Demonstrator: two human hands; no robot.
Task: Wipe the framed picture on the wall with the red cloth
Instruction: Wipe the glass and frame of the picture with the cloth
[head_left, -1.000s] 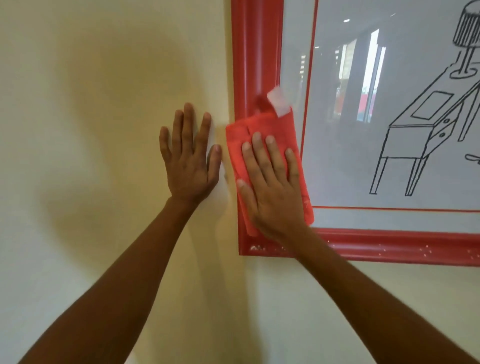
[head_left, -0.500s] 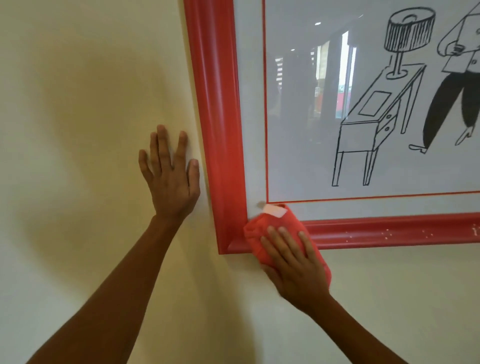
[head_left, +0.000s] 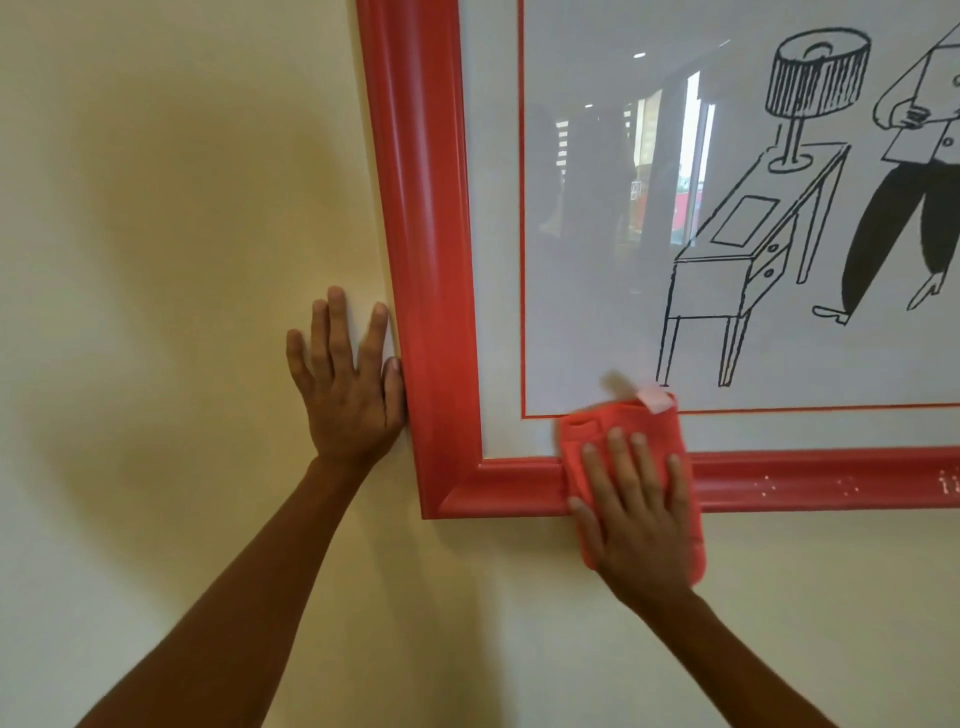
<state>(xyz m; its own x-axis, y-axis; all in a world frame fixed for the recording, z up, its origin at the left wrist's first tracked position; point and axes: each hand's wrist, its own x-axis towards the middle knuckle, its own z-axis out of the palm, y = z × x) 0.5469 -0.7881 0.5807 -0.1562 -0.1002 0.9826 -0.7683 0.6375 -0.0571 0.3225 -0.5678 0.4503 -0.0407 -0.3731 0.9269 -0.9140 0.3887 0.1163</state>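
A framed picture with a thick red frame (head_left: 431, 270) hangs on the wall; its glass (head_left: 597, 234) covers a line drawing of a desk and lamp. My right hand (head_left: 636, 519) lies flat on a folded red cloth (head_left: 592, 431) with a pale tag, pressing it onto the frame's bottom rail a little right of the lower left corner. The cloth's top edge overlaps the glass. My left hand (head_left: 348, 379) rests flat on the wall, fingers spread, its thumb side touching the frame's left rail.
The cream wall (head_left: 156, 260) fills the left and bottom of the view. Pale specks (head_left: 779, 486) dot the bottom rail to the right of the cloth. Room reflections show in the glass.
My right hand slid the cloth down the left rail to the corner, then rightward along the bottom rail. My left hand stayed flat on the wall beside the frame.
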